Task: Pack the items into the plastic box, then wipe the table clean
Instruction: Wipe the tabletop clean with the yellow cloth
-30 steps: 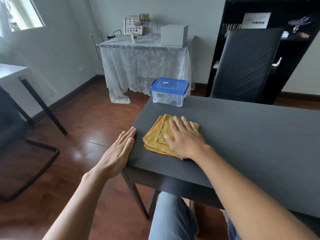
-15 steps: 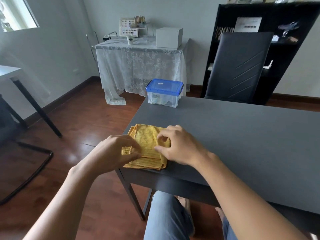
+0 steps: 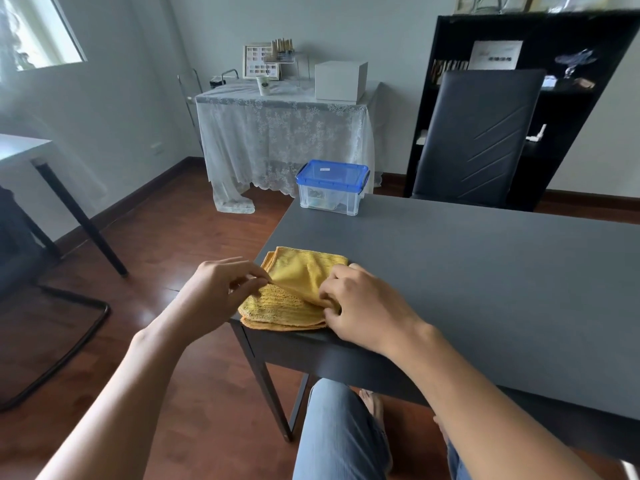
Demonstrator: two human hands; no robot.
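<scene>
A yellow cloth [image 3: 298, 285] lies folded at the near left corner of the dark grey table [image 3: 467, 271]. My left hand [image 3: 221, 292] pinches the cloth's top layer at its left edge. My right hand [image 3: 360, 306] pinches the same layer at the near right, so a fold is lifted between the two hands. The clear plastic box [image 3: 330, 192] with its blue lid on stands at the table's far left corner, with items inside.
A black chair [image 3: 478, 140] stands behind the table's far edge, in front of a black shelf [image 3: 568, 81]. A lace-covered side table [image 3: 284, 133] with a white box is against the back wall. My knees are under the table's near edge.
My right hand went from pressing flat on the cloth to pinching it. My left hand came off the table edge and took hold of the cloth's top layer, which is now lifted.
</scene>
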